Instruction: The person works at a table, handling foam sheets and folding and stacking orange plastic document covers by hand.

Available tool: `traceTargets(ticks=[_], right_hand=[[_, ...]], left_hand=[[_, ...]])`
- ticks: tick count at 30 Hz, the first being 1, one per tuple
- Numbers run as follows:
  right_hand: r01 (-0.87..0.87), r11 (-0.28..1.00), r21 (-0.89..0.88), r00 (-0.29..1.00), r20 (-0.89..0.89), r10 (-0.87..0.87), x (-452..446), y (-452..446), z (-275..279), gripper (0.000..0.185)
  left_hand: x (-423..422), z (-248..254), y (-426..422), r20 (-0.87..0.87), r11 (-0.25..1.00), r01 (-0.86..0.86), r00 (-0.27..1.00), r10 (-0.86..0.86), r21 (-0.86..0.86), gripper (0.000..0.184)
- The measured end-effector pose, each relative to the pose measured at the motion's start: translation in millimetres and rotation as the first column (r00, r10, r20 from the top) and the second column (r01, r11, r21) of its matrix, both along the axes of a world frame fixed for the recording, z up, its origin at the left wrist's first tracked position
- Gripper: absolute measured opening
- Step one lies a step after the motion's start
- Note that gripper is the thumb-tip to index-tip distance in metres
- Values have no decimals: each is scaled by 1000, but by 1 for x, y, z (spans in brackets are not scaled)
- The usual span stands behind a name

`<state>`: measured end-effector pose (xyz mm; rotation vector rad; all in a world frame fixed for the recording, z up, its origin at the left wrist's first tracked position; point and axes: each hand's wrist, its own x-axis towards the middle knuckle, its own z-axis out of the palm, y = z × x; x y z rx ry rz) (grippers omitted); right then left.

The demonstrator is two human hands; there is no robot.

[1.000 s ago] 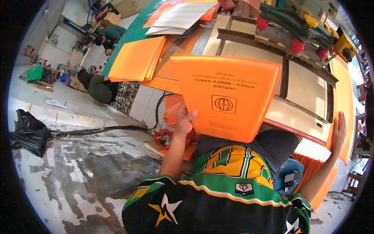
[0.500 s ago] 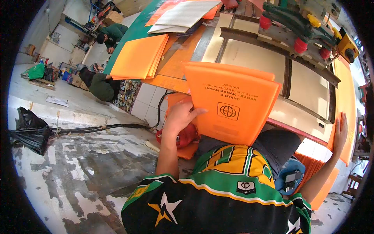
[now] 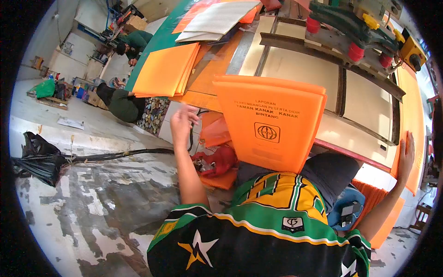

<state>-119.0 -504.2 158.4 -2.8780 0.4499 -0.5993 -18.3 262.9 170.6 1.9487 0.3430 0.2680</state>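
Observation:
A small stack of orange printed report covers [image 3: 272, 124] stands upright on my lap, leaning against the table edge, its printed face toward me. My left hand [image 3: 183, 123] is in the air to the left of the stack, apart from it. Its fingers are loosely bent and spread, with nothing in them. On the far right, my right hand [image 3: 406, 154] lies flat with fingers stretched on an orange sheet [image 3: 412, 120] at the table's right end. More orange covers [image 3: 166, 69] lie piled at the table's left side.
A press machine [image 3: 355, 30] with red feet stands over a metal frame [image 3: 332, 55] on the table. White foam sheets [image 3: 217, 21] lie at the back. Below are a red machine [image 3: 214, 161], black cables [image 3: 124, 152] and a black bag [image 3: 37, 157]. Another person [image 3: 134, 44] works at the far left.
My left hand has let go of the stack's left edge and moved left and up. The covers have shifted slightly left and stay upright. My right hand has hardly moved.

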Motion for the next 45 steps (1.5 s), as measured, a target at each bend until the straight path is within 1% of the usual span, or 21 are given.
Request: traceTargets(ticks=[1,3,4,6,10,12,13,15,16,18,19,21,23,25,29,31,33,35,38,42,45], right_hand=[[8,1000,7,1000,-2,-8,0,1,1,47],[18,1000,14,1000,-5,-18,-1,2,2,47],[2,1000,12,1000,-2,-2,-1,2,2,47],[-13,1000,11,1000,-1,13,0,4,3,47],[2,1000,14,1000,-1,-2,0,3,2,48],[2,1000,9,1000,4,-2,1,4,2,48],[3,1000,15,1000,1,-3,0,5,3,48],[6,1000,22,1000,-4,-6,-1,6,3,48],[10,1000,16,1000,-7,-10,-1,7,4,48],[16,1000,10,1000,-9,-16,0,9,5,48],[14,1000,26,1000,-7,-14,-1,10,6,48],[14,999,43,1000,-5,-14,-1,10,6,48],[19,999,34,1000,-2,-19,-1,9,5,48],[21,1000,17,1000,-8,-21,0,6,3,48],[30,1000,4,999,-16,-30,0,7,3,49],[30,1000,8,999,-16,-30,0,8,4,49],[30,999,14,999,-15,-30,0,8,5,49],[28,1000,2,1000,-13,-28,0,8,5,49],[30,1000,2,1000,-6,-30,0,8,4,48],[40,999,-30,999,-14,-40,0,1,-1,48],[30,1000,7,1000,-10,-30,0,0,-2,48]], left_hand=[[6,0,10,0,1000,1,1000,-1,2,48],[18,0,27,122,946,-278,946,300,-168,58],[23,1,32,120,946,-277,947,299,-168,58],[32,5,38,146,921,-357,914,379,-158,59],[48,10,40,117,919,-365,916,383,-149,56],[55,6,44,67,923,-354,928,367,-150,45],[57,3,47,67,924,-353,928,366,-149,45],[62,-3,51,127,911,-333,920,370,-242,37],[62,-6,53,126,912,-333,921,369,-241,37],[64,-8,54,153,851,-311,901,406,-424,30],[65,-8,53,153,852,-308,903,402,-423,30],[59,-6,51,164,745,-308,859,485,-591,26],[47,-6,52,175,727,-290,853,491,-623,23],[36,-8,59,203,703,-189,878,434,-686,22],[27,-10,62,182,696,-254,854,487,-672,24],[26,-11,73,234,669,-215,825,515,-712,25],[29,-9,78,254,674,-226,806,534,-703,26],[32,-2,78,322,675,-176,775,544,-717,27],[38,15,72,316,625,-192,729,607,-757,27],[42,28,68,344,670,-191,738,580,-718,27],[47,29,67,282,678,-233,780,559,-698,26]])
